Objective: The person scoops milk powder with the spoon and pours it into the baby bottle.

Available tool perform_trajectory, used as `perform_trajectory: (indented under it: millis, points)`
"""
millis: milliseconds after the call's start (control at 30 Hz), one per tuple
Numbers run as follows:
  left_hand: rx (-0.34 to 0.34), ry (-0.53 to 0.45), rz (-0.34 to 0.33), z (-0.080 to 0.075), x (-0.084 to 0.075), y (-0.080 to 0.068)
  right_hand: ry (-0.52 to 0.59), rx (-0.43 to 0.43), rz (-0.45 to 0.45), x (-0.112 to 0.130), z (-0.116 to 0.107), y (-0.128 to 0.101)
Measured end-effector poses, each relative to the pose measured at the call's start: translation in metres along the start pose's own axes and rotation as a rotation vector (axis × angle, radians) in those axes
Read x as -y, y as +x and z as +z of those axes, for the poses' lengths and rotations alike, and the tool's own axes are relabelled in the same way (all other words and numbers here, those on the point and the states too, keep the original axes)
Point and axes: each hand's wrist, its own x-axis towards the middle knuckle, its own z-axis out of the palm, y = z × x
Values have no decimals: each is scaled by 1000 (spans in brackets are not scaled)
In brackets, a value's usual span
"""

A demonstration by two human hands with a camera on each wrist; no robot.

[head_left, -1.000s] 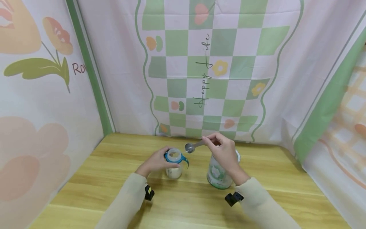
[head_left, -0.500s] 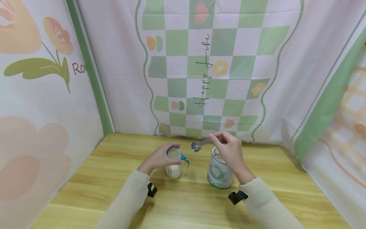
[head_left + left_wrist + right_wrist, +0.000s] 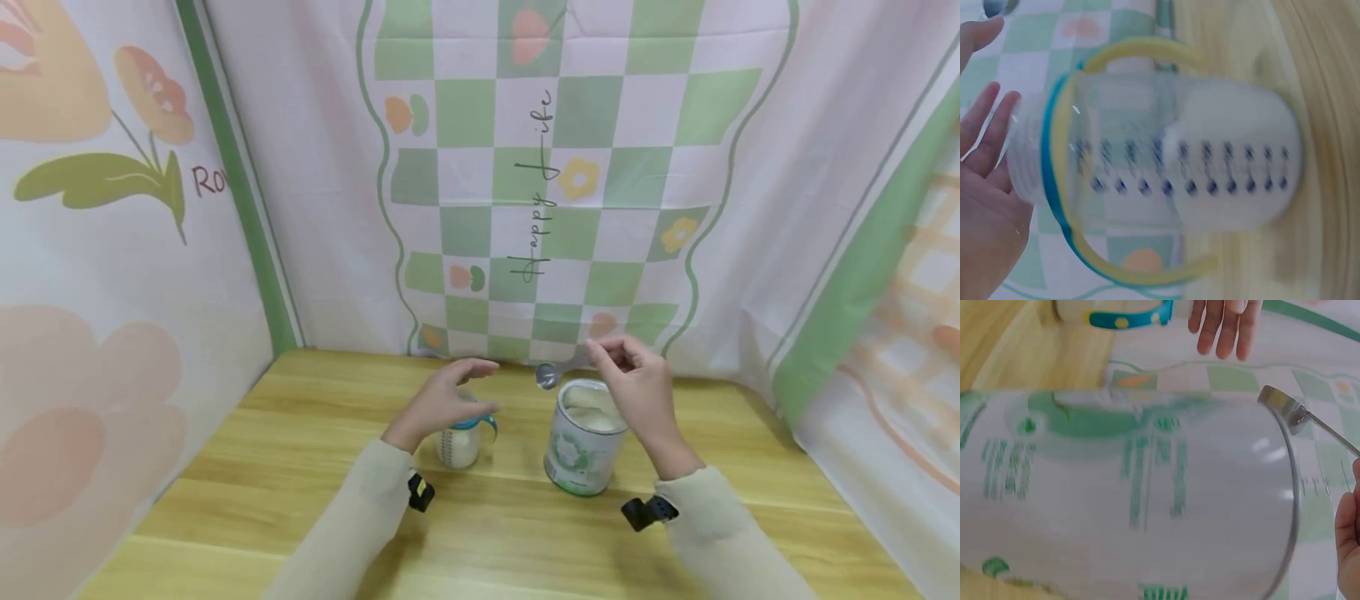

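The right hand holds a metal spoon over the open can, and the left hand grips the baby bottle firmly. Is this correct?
Not quite. The left hand does not grip the baby bottle: the head view shows its fingers straight, above the bottle. The right hand does hold the spoon over the open can.

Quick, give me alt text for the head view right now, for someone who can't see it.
A person's right hand holds a metal spoon just above an open can of white powder on a wooden table. The left hand, fingers straight, hovers over a baby bottle with blue handles beside the can. Patterned cloth hangs behind.
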Motion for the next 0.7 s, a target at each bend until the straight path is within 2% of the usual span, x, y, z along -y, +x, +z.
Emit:
perform_trajectory:
  millis: [200,300,433,533,700]
  points:
    - [40,12,15,8,-14,7,-32,-27,59,-36,-12,4]
    - [56,-6,23,14,-20,10,-41,-33,82,-38,-18,3]
    - [68,-37,21,22,-26,13,-41,-39,64,-25,-25,0]
    - [73,-52,7,30,-30,16,-47,-39,38,-24,-27,-3]
    - [92,-68,-8,47,-34,20,-87,-33,35,-51,-27,-7]
